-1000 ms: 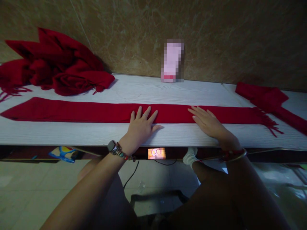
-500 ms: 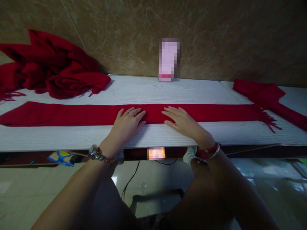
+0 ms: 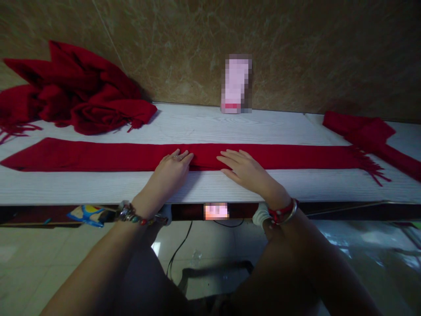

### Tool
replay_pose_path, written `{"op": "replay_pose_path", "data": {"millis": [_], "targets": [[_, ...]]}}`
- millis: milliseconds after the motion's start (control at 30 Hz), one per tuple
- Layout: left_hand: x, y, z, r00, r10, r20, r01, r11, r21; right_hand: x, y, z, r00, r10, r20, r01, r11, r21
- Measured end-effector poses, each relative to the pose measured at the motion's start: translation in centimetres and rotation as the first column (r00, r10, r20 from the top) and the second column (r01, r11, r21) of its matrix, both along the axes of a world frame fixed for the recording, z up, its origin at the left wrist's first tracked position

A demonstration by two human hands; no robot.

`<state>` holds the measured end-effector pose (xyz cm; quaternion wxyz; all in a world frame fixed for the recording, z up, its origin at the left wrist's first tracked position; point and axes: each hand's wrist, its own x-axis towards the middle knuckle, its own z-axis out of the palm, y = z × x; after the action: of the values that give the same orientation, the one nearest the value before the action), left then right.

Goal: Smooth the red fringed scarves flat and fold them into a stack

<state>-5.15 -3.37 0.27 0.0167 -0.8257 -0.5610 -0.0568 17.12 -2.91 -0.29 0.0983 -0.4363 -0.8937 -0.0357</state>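
Observation:
A long red scarf (image 3: pixel 296 156) lies folded in a narrow strip across the white wood-grain table (image 3: pixel 279 184), its fringe at the right end and a pointed fold at the left. Left of the scarf's middle, my left hand (image 3: pixel 173 170) rests palm down, fingers stretched over the cloth and a ring on one of them; its thumb is mostly hidden. My right hand (image 3: pixel 246 170) lies flat on the strip a short way to the right, fingers spread. Between the two hands the red cloth shows, with a slight crease near the left fingertips.
A heap of red scarves (image 3: pixel 88 87) lies at the back left. Another red scarf (image 3: pixel 365 127) crosses the right end. A blurred pink object (image 3: pixel 235 83) leans against the brown marbled wall (image 3: pixel 184 52). Under the table edge are a blue-and-yellow item (image 3: pixel 87 215) and a blurred bright thing (image 3: pixel 216 211).
Both hands have shifted slightly left along the scarf, and the left thumb has gone from sight. The whole view has moved a little; the scarf still lies flat.

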Motion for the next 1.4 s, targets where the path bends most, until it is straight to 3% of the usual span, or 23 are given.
{"op": "replay_pose_path", "data": {"millis": [300,567,767,933,1067,1233,1400], "targets": [[-1.2,-0.2,0.3,0.997,-0.01,0.082,0.011,1.0,-0.013,-0.2,0.4,-0.7,0.999,0.043,0.019,-0.044,0.998,0.052],[-2.0,-1.4,0.4,0.969,0.247,-0.012,-0.246,0.958,-0.149,0.4,0.2,-0.9,0.996,0.088,-0.002,-0.088,0.996,0.0],[-2.3,-1.6,0.3,0.926,0.378,-0.008,-0.376,0.918,-0.123,0.2,-0.1,-0.5,0.995,0.058,-0.084,-0.063,0.996,-0.063],[-0.5,-1.6,0.8,0.945,0.326,0.034,-0.324,0.945,-0.053,-1.6,0.2,0.7,0.977,-0.109,-0.181,0.097,0.992,-0.076],[1.0,-0.8,1.0,0.953,0.291,0.081,-0.288,0.957,-0.043,-3.1,0.3,0.8,0.962,-0.231,-0.144,0.217,0.97,-0.108],[1.9,0.1,0.6,0.977,0.204,0.07,-0.194,0.973,-0.129,-3.5,0.1,0.5,0.974,-0.222,-0.045,0.213,0.965,-0.152],[1.7,0.1,0.5,0.977,0.213,0.024,-0.206,0.964,-0.171,-2.2,0.2,0.3,0.966,-0.257,-0.032,0.249,0.956,-0.153]]}}
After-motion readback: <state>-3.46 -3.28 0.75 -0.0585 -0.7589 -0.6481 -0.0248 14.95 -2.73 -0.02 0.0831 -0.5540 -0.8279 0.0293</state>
